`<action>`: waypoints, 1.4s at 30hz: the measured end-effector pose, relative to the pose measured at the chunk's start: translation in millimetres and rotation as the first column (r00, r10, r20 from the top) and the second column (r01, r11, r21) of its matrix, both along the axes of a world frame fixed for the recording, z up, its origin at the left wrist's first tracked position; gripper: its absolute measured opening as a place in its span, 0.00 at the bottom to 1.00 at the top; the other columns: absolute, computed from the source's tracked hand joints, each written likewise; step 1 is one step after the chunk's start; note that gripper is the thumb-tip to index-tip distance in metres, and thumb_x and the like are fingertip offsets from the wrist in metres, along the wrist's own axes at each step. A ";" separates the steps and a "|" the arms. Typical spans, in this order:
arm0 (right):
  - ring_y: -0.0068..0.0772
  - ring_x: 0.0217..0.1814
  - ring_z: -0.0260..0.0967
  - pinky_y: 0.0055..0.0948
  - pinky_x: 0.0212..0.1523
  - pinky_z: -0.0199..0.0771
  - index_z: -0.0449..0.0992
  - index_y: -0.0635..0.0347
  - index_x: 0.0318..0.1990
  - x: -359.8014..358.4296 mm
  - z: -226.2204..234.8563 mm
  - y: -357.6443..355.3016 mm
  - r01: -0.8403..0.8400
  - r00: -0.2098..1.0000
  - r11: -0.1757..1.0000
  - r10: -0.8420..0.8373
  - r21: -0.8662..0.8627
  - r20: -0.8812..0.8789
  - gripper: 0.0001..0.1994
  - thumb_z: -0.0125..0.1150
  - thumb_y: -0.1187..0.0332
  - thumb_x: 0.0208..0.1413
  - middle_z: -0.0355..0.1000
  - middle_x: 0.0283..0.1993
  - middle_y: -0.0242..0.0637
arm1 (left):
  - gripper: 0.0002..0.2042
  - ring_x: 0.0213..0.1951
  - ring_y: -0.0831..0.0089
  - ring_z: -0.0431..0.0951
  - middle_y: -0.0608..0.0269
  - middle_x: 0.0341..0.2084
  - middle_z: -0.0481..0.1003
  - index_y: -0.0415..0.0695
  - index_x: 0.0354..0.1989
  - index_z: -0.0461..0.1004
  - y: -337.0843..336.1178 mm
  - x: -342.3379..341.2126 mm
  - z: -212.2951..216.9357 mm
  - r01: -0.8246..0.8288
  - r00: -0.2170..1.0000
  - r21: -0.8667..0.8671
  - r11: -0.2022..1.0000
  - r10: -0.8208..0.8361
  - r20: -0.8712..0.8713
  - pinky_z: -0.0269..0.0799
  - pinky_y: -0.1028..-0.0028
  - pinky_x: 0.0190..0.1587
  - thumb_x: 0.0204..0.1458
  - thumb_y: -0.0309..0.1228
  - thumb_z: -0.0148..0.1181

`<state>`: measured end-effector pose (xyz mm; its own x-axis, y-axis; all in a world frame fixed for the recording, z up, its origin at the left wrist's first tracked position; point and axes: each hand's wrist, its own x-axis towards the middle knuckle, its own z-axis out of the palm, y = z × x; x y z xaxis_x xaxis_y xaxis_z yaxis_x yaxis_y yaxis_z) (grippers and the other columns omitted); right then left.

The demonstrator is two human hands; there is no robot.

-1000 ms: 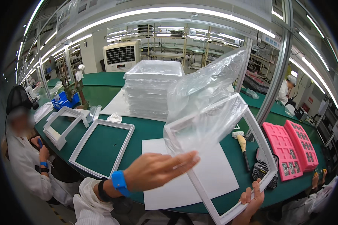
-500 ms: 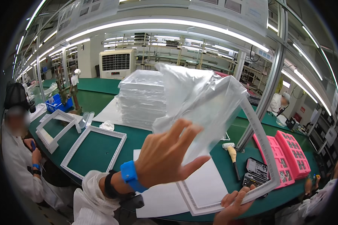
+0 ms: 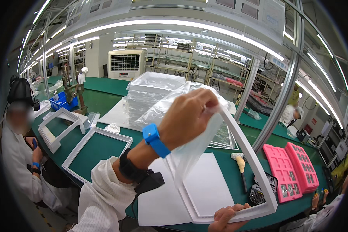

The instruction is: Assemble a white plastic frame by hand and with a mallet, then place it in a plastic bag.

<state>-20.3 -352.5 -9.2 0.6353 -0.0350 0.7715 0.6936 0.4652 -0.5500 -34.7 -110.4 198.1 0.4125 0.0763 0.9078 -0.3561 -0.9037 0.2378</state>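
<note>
My right hand point(image 3: 229, 217) grips the lower edge of a white rectangular frame point(image 3: 256, 164), which stands tilted up in front of me. At its upper corner my left hand point(image 3: 191, 116) is closed, fingers pinched on a clear plastic bag point(image 3: 191, 152). The bag drapes over the left and upper parts of the frame, while the right side and bottom edge are bare. Part of the upper corner is hidden behind my left hand. Below the frame, a white sheet point(image 3: 158, 207) lies on the green table.
Behind stands a stack of plastic-wrapped frames point(image 3: 154, 83). Two bare white frames, one flat point(image 3: 76, 150) and one raised point(image 3: 53, 145), lie left. To the right are a mallet point(image 3: 240, 164), a tool case point(image 3: 257, 193) and pink trays point(image 3: 276, 166) of metal parts. Co-workers sit on both sides.
My left hand has gone from spread fingers to a pinch on the bag, moving up and right to the frame's corner. The bag has sunk lower and uncovered more of the stack behind.
</note>
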 end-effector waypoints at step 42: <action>0.14 0.16 0.43 0.19 0.16 0.45 0.68 0.62 0.42 45.6 35.3 -9.8 0.195 0.856 0.923 0.004 0.331 -0.517 0.08 0.49 0.66 0.71 0.49 0.18 0.22 | 0.37 0.58 0.41 0.69 0.28 0.55 0.67 0.27 0.64 0.55 -92.7 -43.2 -190.3 0.277 0.406 -0.641 0.716 -0.691 -0.598 0.63 0.59 0.63 0.66 0.56 0.44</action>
